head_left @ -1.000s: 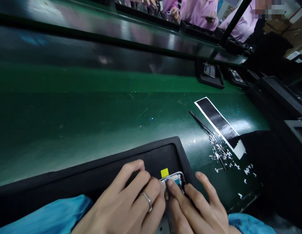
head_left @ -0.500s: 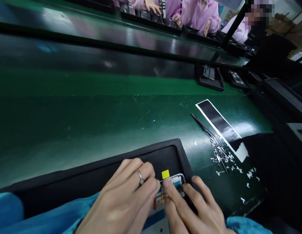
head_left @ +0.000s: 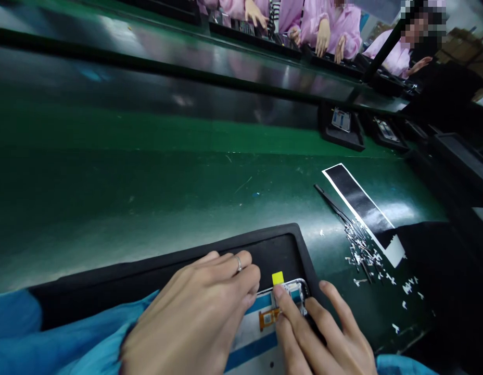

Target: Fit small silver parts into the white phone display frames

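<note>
A phone frame assembly (head_left: 252, 330), silvery with blue strips, lies in a black foam tray (head_left: 278, 251). An orange flex cable (head_left: 268, 317) crosses it, and a yellow tab (head_left: 278, 278) sticks out past its top edge. My right hand (head_left: 323, 333) grips the assembly's upper right part, the index fingertip pressing just below the yellow tab and another finger at the rim. My left hand (head_left: 202, 307), with a ring on one finger, is curled closed over the assembly's left side. Its fingertips face away, so whatever they pinch is hidden.
To the right lie black tweezers (head_left: 329, 200), a heap of small white and black scraps (head_left: 362, 247) and a black sheet with white border (head_left: 356, 200). Smaller trays (head_left: 343, 130) with phone parts stand farther back. Across the bench, people in pink sleeves (head_left: 309, 31) work.
My left hand has drawn back leftward from the flex cable, uncovering more of it and the blue strip. My right hand keeps its place on the assembly. The view has shifted slightly.
</note>
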Demonstrator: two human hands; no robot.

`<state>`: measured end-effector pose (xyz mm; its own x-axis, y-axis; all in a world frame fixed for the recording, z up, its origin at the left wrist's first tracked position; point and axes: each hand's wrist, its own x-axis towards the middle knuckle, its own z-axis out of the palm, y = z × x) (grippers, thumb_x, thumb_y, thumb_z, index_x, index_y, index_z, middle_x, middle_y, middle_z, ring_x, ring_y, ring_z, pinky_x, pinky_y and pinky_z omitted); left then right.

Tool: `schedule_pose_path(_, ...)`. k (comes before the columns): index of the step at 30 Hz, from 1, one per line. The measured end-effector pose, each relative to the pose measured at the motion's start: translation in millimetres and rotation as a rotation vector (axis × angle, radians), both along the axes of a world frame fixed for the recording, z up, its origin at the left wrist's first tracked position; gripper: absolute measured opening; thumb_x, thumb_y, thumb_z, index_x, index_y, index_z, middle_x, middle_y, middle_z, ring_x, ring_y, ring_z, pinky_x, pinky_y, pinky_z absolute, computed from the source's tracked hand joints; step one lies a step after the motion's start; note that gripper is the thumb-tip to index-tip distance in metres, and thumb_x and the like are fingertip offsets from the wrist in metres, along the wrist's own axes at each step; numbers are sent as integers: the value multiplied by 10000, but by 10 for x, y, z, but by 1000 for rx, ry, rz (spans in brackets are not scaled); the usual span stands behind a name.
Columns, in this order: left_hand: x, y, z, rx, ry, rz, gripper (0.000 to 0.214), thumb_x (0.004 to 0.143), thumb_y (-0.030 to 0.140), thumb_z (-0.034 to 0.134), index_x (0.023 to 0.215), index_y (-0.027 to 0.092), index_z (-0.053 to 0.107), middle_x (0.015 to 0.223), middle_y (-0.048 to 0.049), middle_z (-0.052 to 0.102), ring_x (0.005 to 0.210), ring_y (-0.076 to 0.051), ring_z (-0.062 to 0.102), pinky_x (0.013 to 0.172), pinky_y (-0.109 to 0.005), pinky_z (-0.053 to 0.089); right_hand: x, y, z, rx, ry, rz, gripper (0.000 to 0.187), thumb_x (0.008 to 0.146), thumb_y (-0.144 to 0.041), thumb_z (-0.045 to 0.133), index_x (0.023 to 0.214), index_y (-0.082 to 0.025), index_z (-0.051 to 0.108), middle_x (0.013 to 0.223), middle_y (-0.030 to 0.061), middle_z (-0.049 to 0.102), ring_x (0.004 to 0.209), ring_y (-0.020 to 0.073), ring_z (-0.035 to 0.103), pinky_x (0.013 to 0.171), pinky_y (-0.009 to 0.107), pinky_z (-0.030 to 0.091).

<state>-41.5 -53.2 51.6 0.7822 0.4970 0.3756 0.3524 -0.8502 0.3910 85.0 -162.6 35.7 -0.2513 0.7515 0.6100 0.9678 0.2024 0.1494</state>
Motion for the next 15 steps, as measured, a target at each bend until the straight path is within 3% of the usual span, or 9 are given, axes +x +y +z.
schedule_pose_path(5,-52,74,-42,-89,234,-110,291,788,158,302,669,213,562,689,-14,652,526,-163,596,473,-246,478,-10,-76,-100,-49,-39,15,236,824,-89,419,674,-188,573,874,-25,673,652,93,566,949,378,366)
schedule_pose_path(9,-113,81,-138,-124,156,-39,236,810,260,363,769,215,591,673,-16,624,662,-169,588,626,-249,482,-36,-68,-158,-58,-64,42,293,840,-66,375,668,-184,581,888,-35,669,682,85,559,1011,391,286)
schedule_pose_path(15,-263,127,-255,-118,132,24,257,823,358,388,915,224,586,742,-25,611,796,-190,557,750,-289,449,-128,-48,-138,-93,-219,20,306,864,-62,360,682,-181,574,810,-35,676,648,82,537,1005,391,280)
